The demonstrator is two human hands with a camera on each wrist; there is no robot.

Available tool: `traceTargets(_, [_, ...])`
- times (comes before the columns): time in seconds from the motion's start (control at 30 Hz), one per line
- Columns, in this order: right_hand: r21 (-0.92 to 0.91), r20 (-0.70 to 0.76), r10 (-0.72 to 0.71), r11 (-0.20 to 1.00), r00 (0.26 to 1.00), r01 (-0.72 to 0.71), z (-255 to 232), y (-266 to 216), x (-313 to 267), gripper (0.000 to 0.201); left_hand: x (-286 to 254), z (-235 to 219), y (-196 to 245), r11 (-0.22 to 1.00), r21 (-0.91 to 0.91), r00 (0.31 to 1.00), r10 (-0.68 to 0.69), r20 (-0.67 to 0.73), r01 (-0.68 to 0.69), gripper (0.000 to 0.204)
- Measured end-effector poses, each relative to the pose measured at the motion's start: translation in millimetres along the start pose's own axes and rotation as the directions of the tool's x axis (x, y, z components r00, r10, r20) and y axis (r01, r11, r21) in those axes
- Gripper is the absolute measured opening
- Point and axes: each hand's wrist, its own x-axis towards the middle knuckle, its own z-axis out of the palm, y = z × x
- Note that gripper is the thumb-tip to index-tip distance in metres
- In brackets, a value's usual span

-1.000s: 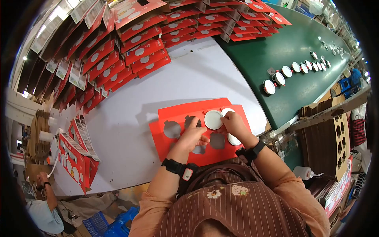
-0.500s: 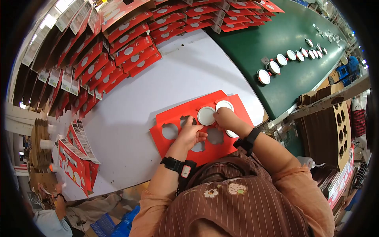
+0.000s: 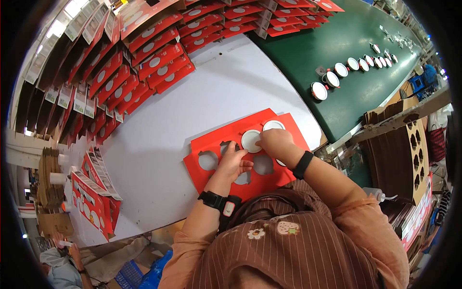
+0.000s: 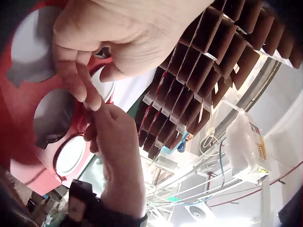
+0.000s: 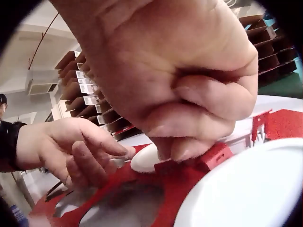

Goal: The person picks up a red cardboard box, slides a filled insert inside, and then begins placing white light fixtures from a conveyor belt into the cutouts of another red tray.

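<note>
A red cardboard sheet [image 3: 272,180] with round cut-outs lies on the white table. Round white downlights sit in some of its holes: one [image 3: 249,140] in the upper middle, another [image 3: 274,125] beside it, and a third partly hidden under the right wrist. My right hand [image 3: 279,143] has its fingers curled and pinches at the right rim of the upper-middle downlight, beside a red clip [image 5: 218,156]. My left hand [image 3: 232,164] rests loosely on the sheet at that downlight's left side, its thumb reaching toward the rim. In the left wrist view, its fingertips meet the right hand's.
Stacked red printed boxes [image 3: 163,58] line the back and left. More downlights [image 3: 318,90] stand in a row on the green table [image 3: 308,58]. Folded red cartons [image 3: 91,197] stand at left. Brown cardboard inserts [image 3: 392,154] are at right, and another person works at lower left.
The head view has shifted slightly, moving the sheet left and up. My right hand keeps working at the same downlight's rim, its wrist turning a little; my left hand stays nearly still.
</note>
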Motion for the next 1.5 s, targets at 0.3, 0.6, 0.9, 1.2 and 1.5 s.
traceTargets(0.3, [-0.177, -0.202, -0.287, 0.951, 0.936, 0.254, 2.8, -17.8, -23.0, 0.028, -12.8, 8.4, 10.0, 0.999, 0.043, 1.000, -0.016, 0.003, 0.016, 0.047])
traceTargets(0.6, [-0.134, -0.412, -0.270, 0.963, 0.870, 0.235, 41.4, -26.4, -32.8, 0.042, -4.6, 1.2, -0.5, 1.000, 0.007, 0.999, -0.016, -0.042, 0.016, 0.047])
traceTargets(0.9, [0.282, -0.771, 0.217, 0.959, 0.599, 0.015, -15.2, 116.7, -1.3, 0.035, -5.3, 0.0, 28.7, 0.996, 0.054, 0.973, 0.088, -0.215, -0.078, 0.058])
traceTargets(1.2, [0.621, -0.226, 0.747, 0.605, 0.625, -0.499, -5.6, 219.3, 43.6, 0.061, 39.8, -2.0, 53.8, 0.984, 0.114, 0.952, 0.159, -0.260, -0.134, 0.059])
traceTargets(1.5, [0.872, -0.310, 0.687, 0.481, 0.658, -0.091, -26.2, 165.8, 27.2, 0.038, 9.6, 14.4, 67.6, 0.947, 0.318, 0.929, 0.165, -0.331, -0.055, 0.070])
